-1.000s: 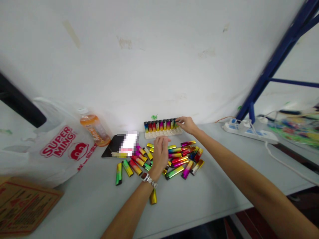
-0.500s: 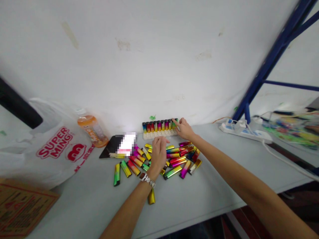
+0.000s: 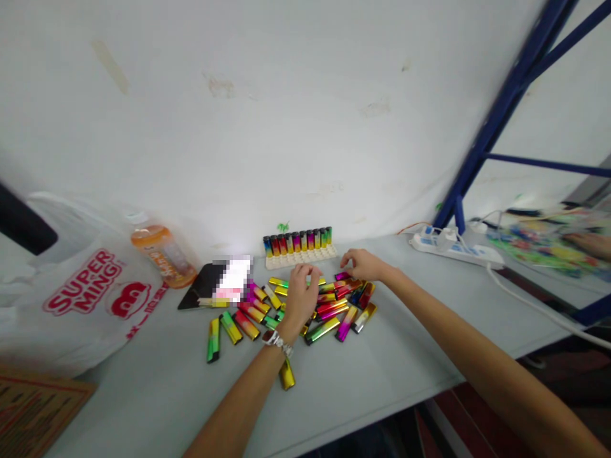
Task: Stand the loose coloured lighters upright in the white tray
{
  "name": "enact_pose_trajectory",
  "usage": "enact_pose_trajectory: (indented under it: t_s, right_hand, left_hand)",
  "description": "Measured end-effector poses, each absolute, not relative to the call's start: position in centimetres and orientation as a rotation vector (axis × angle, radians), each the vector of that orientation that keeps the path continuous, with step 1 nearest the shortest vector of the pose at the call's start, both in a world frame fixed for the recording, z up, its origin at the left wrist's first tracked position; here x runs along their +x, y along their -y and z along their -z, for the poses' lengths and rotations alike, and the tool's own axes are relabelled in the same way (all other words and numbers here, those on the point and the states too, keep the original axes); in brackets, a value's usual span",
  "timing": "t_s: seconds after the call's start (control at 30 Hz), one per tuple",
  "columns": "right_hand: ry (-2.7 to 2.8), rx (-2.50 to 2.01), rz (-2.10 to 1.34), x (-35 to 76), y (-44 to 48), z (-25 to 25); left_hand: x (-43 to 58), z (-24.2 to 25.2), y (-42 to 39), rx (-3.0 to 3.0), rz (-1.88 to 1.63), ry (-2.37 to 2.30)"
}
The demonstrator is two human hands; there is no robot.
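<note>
Lighters (image 3: 322,332): two batches, frame centre. 10 by my count stand upright in 1 white rack (image 3: 282,261) by the wall; roughly two dozen more lie loose on the table (image 3: 382,375) just below it, exact number hidden by overlap and the left hand (image 3: 301,296). 1 loose gold one sits apart, lower centre.

Left hand: over the middle of the pile, fingers curled, can't make out whether it grips anything. 1 watch (image 3: 271,338) on that wrist. Right hand (image 3: 365,264): right of the rack, just above a purple lighter (image 3: 342,276), fingers loosely bent, thumb and index slightly parted, nothing visible in grip.

Left side: 1 bottle (image 3: 165,254), 1 plastic bag (image 3: 95,280), 1 box (image 3: 38,407). Right: 1 power strip (image 3: 477,252).
</note>
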State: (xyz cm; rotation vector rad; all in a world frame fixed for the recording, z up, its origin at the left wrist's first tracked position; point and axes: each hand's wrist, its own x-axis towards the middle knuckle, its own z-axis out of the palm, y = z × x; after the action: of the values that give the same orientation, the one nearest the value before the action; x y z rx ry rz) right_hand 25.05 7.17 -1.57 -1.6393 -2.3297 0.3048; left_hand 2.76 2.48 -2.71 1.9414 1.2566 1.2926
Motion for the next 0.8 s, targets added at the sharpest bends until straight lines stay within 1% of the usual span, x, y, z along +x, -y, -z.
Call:
enact_pose_trajectory:
  t_s: [0.1,0.2,0.47,0.6,0.8]
  right_hand:
    - [2.333,-1.645,-0.473,25.5,-7.4,1.1]
    - [2.337,-1.637,-0.563,25.1,-8.0,0.8]
    - [2.379,-1.663,-0.527,23.7,-8.9,1.2]
    - [2.265,-1.471,-0.547,22.0,-8.3,1.0]
    - [2.007,-1.078,-0.814,18.2,-6.2,0.0]
  left_hand:
    - [3.1,2.8,-2.8,1.947,-1.271,-1.275]
    - [3.1,3.0,-2.9,1.964,-1.277,-1.280]
    - [2.7,3.0,-3.0,1.966,-1.291,-1.299]
    - [2.2,2.7,-3.0,1.912,-1.374,-1.279]
    - [0.9,2.0,-2.9,1.735,-1.531,-1.290]
